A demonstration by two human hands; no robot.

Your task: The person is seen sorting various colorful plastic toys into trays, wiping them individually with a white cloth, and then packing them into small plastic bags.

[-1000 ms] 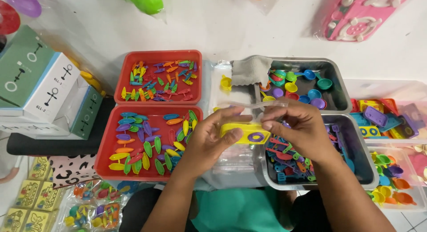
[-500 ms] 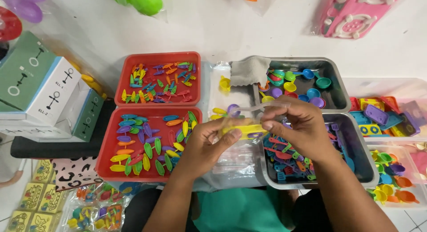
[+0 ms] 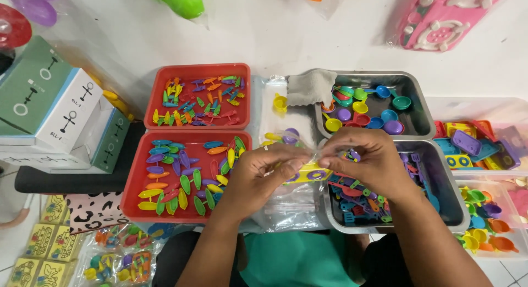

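Both hands meet mid-frame, the left hand [image 3: 258,174] and right hand [image 3: 369,161] pinched on the mouth of a clear bag [image 3: 306,167] holding a yellow toy piece [image 3: 309,172], above a stack of unfilled bags [image 3: 294,202], so packing looks only partway done.

The 2 red trays [image 3: 137,188] look like smooth plastic with a soft sheen, and the leaf-shaped pieces [image 3: 181,174] in the nearer one are glossy plastic. The 2 metal pans [image 3: 421,119] are brushed steel — dull grey, with faint reflections on their walls. A grey cloth [image 3: 311,86], matt and slightly fuzzy, drapes over the far pan's rim. The small spoons [image 3: 360,106] inside shine like hard plastic. The yellow piece [image 3: 308,171] between the left hand [image 3: 256,180] and right hand [image 3: 371,160] is smooth plastic, wrapped in thin clear film [image 3: 291,204] that crinkles and glints. The boxes [image 3: 55,108] at the table's left edge are matt card.
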